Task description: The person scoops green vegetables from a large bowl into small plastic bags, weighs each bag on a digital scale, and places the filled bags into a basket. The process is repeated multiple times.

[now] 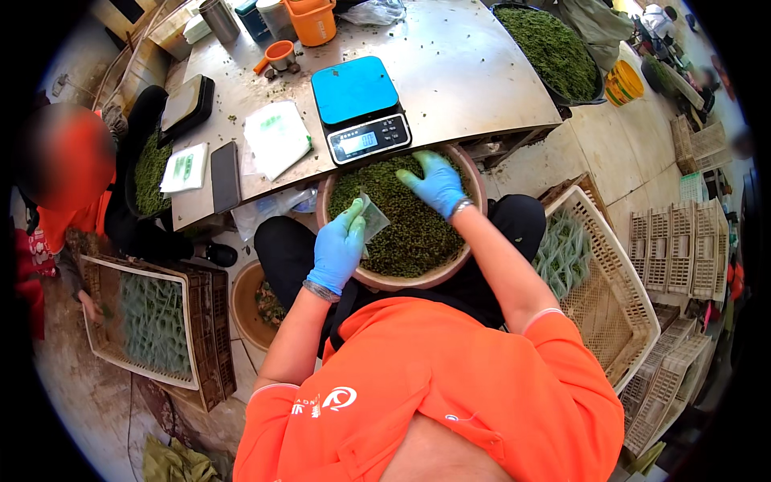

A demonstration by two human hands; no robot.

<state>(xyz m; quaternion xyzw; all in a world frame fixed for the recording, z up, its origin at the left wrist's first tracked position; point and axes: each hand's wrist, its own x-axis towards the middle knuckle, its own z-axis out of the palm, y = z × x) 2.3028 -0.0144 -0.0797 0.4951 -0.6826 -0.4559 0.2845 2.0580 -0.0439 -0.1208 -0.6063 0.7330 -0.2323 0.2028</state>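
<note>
My left hand [340, 247], in a blue glove with greenish fingertips, grips a small clear plastic bag [374, 220] over a round tub [477, 175] of small green buds or peppercorns [403, 253]. My right hand [437, 181], also gloved in blue, has its fingers apart at the far side of the tub, over the green heap. Just beyond the tub, at the metal table's edge, stands a digital kitchen scale [355, 96] with a blue plate and a lit display. A stack of flat plastic bags [277, 138] lies left of the scale.
The metal table [452, 72] also bears an orange-handled scoop [280, 53], an orange container [313, 23], a phone-like dark slab [225, 178] and a second scale [188, 105]. Crates with filled bags flank me: left crate [196, 337], right crate [644, 301]. A co-worker [72, 211] sits at left.
</note>
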